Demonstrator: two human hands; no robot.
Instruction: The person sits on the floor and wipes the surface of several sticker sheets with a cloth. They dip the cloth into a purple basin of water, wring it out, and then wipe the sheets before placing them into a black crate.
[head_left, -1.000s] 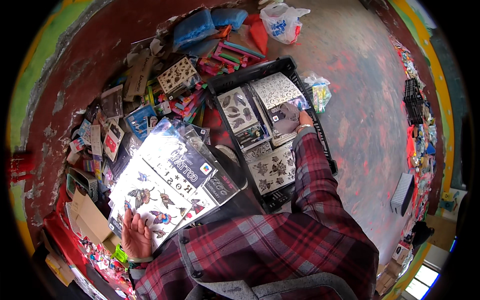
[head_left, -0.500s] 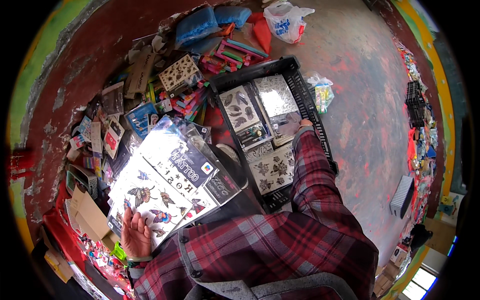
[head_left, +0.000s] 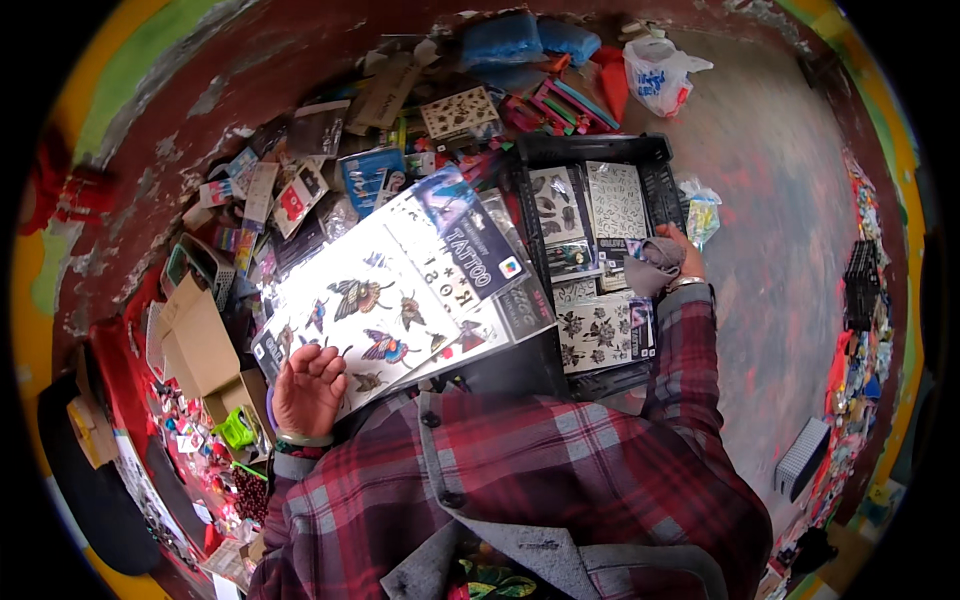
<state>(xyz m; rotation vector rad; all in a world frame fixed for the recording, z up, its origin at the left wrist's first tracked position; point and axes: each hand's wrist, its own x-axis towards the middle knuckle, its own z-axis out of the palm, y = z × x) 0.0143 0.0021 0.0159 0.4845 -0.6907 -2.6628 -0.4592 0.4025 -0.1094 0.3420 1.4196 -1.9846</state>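
Right grip (head_left: 683, 253) clenches crumpled grey cloth (head_left: 655, 266); left grip (head_left: 311, 392) half-curled, empty, over glossy rectangular sheets (head_left: 405, 275).

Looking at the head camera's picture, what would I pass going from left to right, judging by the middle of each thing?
Open cardboard box → left hand → butterfly sheet → flower-print sheet → grey cloth → right hand → grey patterned basket.
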